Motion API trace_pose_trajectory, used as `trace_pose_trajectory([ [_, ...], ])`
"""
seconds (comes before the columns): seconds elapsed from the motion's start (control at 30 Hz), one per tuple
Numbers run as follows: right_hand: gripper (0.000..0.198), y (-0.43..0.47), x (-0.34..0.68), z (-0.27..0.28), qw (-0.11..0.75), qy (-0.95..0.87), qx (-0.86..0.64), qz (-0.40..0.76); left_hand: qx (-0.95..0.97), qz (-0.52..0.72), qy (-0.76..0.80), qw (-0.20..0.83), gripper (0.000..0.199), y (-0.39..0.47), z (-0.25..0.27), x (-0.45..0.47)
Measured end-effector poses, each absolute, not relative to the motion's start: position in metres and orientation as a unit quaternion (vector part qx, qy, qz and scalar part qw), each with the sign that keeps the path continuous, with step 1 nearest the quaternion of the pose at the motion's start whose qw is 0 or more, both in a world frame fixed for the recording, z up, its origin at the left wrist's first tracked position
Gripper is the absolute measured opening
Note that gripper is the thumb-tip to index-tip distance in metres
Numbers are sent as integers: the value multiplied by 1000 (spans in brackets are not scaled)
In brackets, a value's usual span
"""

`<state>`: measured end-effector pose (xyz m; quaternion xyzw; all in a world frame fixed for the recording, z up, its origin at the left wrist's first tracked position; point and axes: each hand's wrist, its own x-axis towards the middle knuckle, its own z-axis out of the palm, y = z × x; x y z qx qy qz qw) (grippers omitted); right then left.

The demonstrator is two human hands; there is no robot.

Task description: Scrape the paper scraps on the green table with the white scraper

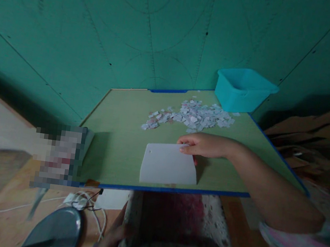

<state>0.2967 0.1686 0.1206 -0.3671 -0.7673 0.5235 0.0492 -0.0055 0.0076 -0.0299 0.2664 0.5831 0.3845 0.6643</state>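
Observation:
My right hand (192, 144) grips the far right corner of a white sheet (168, 166), thumb on top and fingers beneath. The sheet looks stiff, has a small hole near its far left corner, and is tilted over the near part of the green tabletop (121, 134). Beyond it lies a loose heap of small white paper pieces (196, 115), a few with pinkish marks. Low beside my lap, under the table edge, is my left hand (115, 234); it is dark and its fingers are hidden.
A turquoise plastic bin (242, 91) stands at the table's back right corner. At the left edge is a blurred-out box (62, 154). Below are a dark round stool (54, 228), white cables (100, 220) and another white sheet (112, 199). A green wall (165, 30) rises behind.

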Motion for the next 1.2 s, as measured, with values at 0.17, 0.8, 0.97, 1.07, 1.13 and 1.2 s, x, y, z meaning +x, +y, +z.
trace_pose_trajectory([
  [0.17, 14, 166, 295, 121, 35, -768, -361, 528, 246, 421, 585, 649, 45, 0, -35, 0],
  [0.8, 20, 174, 300, 128, 301, -662, -410, 550, 191, 437, 535, 697, 43, 5, -20, 21],
  [0.97, 30, 191, 310, 129, 521, -552, -506, 409, 212, 447, 547, 675, 49, 7, -22, 19],
  [1.07, 33, 202, 322, 127, 552, -536, -540, 341, 208, 449, 558, 666, 58, 7, -25, 16],
  [1.13, 33, 207, 328, 124, 555, -530, -559, 314, 200, 454, 560, 663, 59, 8, -31, 13],
  [1.2, 31, 209, 329, 121, 552, -532, -574, 287, 193, 459, 560, 663, 55, 10, -39, 10],
])
